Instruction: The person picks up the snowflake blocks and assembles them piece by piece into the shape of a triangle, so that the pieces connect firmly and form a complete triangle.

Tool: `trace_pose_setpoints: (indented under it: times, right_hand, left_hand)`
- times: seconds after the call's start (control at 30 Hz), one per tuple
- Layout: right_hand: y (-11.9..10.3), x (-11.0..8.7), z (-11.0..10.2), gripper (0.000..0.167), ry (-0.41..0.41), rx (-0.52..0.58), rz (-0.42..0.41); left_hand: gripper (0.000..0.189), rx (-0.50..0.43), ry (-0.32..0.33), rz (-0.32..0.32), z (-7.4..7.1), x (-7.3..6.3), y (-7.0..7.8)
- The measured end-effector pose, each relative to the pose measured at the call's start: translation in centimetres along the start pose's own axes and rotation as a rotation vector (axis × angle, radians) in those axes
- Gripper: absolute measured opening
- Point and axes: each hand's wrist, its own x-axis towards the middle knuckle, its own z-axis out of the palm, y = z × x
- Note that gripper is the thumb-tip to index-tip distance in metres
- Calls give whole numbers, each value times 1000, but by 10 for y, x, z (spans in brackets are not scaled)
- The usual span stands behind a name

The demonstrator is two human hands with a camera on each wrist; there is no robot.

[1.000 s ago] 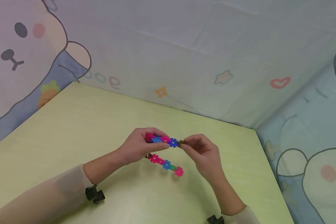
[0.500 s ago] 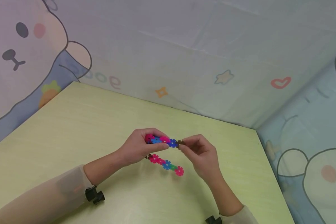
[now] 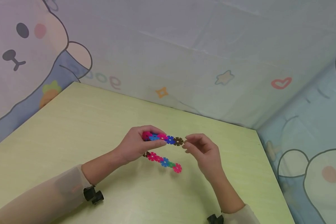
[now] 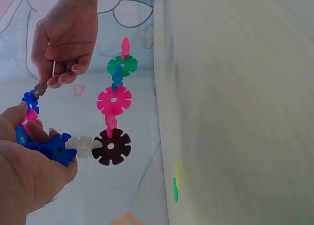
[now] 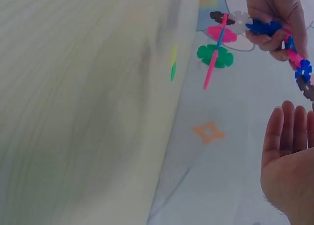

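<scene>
A chain of interlocking plastic flower discs (image 3: 162,137), in pink, blue, white, brown and green, hangs above the table. My left hand (image 3: 138,143) grips its middle between thumb and fingers, with part of the chain hidden behind the palm. From there one stretch runs right to a brown disc (image 3: 178,141) at its end. The other stretch, lower down, ends in a pink disc (image 3: 177,168). Just right of the brown disc is my right hand (image 3: 205,155), its thumb and index fingertip apart. In the right wrist view, the right hand's fingers (image 5: 287,131) look nearly straight.
The pale yellow table (image 3: 81,124) spreads beneath both hands. Behind and to the right, a printed cloth (image 3: 162,46) meets its edges. Small yellow and green marks or pieces (image 4: 176,183) show by the table edge in the left wrist view.
My right hand has let go of the brown disc and shifted slightly right, so the whole disc shows. My left hand and the chain have moved slightly left and up.
</scene>
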Motion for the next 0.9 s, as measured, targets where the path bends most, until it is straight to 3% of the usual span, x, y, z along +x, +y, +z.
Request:
trace_pose_setpoints:
  times: [0.2,0.33,0.5,0.7,0.9]
  right_hand:
    - [10,10,-3,20,36,-6,32]
    - [25,22,-2,19,-12,-59,79]
    - [46,39,5,19,-147,-150,146]
    - [66,54,13,29,-392,-368,160]
    - [71,62,18,42,-544,-428,246]
  left_hand:
    - [28,-12,-1,-2,-2,0,3]
    - [28,-16,-1,-5,-2,-1,3]
    - [28,-31,-6,-10,-3,-2,1]
    - [29,-25,-3,-15,-4,-3,2]
    - [29,-17,4,-22,-5,-3,3]
